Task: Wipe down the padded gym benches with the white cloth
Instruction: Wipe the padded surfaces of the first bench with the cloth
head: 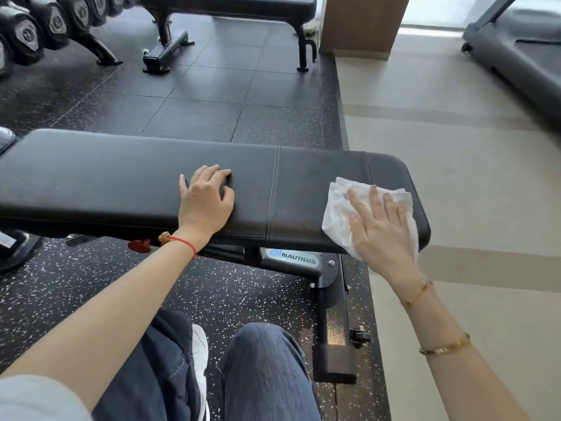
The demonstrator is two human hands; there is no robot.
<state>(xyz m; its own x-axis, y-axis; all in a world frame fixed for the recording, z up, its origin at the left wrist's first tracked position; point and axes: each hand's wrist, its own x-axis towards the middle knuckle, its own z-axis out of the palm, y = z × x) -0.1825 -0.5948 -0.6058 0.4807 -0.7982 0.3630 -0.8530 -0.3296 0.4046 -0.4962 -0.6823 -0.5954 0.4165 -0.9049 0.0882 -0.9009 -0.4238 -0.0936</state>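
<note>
Two hands on one padded surface, listed from my side outward. Right hand (381,226): fingers straight and spread, pressing the white cloth (340,208) flat near the right end of the near bench (121,177); nothing is gripped. Left hand (206,199): fingers loosely bent, tips resting on the pad at mid-length, bracing, holding nothing. For a good pass I judge that I should keep the palm flat, stroke along the pad in overlapping lanes and take in the rounded end and front edge. The cloth lies crumpled, one corner hanging over the front edge. The bench's long axis runs left to right across my view. Farther off: a second bench (243,7), also lying crosswise, which I judge is not yet wiped.
</note>
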